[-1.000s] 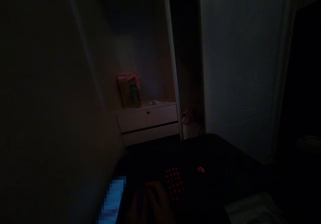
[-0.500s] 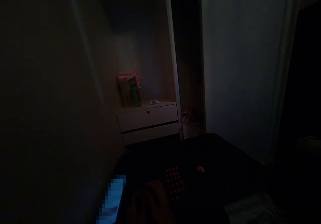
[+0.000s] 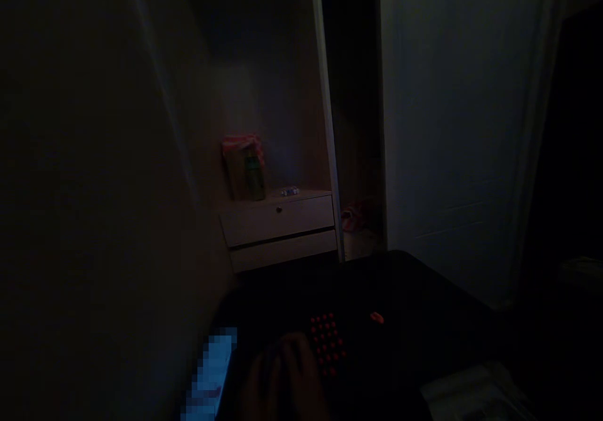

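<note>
In near darkness, my hands show only as dim shapes at the bottom middle. My left hand [image 3: 257, 383] and my right hand [image 3: 304, 374] appear close together, though their outlines merge. The fingers look bent over something dark between them, which I cannot make out. Just right of them glows a block of red-lit keys [image 3: 327, 344], apparently part of a keyboard. On the left is a bright bluish screen [image 3: 210, 377], its content blurred out.
A small red-lit object [image 3: 377, 317] lies on the dark surface [image 3: 400, 283]. Beyond stand a drawer unit [image 3: 277, 220], a bottle [image 3: 255, 179], a red-and-white item [image 3: 241, 141] and a pale panel [image 3: 452, 125]. A pale flat item [image 3: 471, 389] lies at lower right.
My fingers have shifted slightly upward and show more clearly. The camera view has barely moved, and the surrounding objects stay where they were.
</note>
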A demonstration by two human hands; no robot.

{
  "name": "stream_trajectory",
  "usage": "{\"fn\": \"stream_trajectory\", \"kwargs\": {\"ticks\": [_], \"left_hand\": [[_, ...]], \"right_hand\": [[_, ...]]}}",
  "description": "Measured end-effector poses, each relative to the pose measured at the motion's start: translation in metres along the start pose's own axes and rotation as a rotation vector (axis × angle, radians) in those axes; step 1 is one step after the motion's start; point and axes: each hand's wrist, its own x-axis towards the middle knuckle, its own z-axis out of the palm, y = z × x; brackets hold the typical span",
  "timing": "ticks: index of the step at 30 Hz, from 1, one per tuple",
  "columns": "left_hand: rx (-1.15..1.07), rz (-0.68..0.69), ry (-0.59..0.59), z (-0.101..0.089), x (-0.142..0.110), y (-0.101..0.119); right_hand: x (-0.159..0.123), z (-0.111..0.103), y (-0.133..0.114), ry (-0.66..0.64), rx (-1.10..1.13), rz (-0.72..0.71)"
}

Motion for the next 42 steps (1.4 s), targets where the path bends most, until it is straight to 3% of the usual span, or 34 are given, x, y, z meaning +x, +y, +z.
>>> {"fn": "stream_trajectory", "kwargs": {"ticks": [7,13,20,28,35,39,42], "left_hand": [[0.033,-0.029,-0.035,-0.001,0.008,-0.020],[-0.023,0.006,0.008,-0.005,0.002,-0.003],[0.006,0.006,0.120,-0.005,0.000,0.003],[0.011,0.007,0.054,-0.004,0.000,-0.002],[-0.022,0.068,0.134,-0.007,0.006,-0.023],[-0.070,0.107,0.053,-0.006,0.004,-0.016],[-0.049,0.094,0.058,-0.005,0.001,-0.009]], "right_hand": [[0.000,0.000,-0.007,0.003,-0.055,-0.047],[0.000,-0.002,-0.014,-0.065,-0.023,-0.027],[-0.001,-0.001,-0.014,-0.025,-0.006,0.020],[-0.002,-0.002,-0.017,-0.050,-0.067,-0.003],[-0.002,-0.003,-0.024,-0.124,-0.092,-0.004],[-0.001,-0.003,-0.026,-0.136,-0.052,0.035],[-0.001,-0.003,-0.025,-0.119,-0.055,0.041]]}}
